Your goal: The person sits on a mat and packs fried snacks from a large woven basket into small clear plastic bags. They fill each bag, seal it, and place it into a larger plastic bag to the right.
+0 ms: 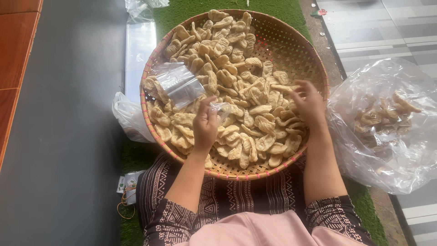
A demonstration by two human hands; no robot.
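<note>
The left hand [206,124] is pinching a small clear plastic bag [221,109] over the round woven bamboo tray [291,50]. The right hand [309,104] is hovering with fingers loosely spread, holding nothing, over the pale beige crackers [255,98]. A small stack of clear plastic bags [180,84] is lying farther back on the crackers.

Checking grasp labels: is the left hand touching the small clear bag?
Touching. Head view shows the left hand pinching the small clear bag between its fingertips.
</note>
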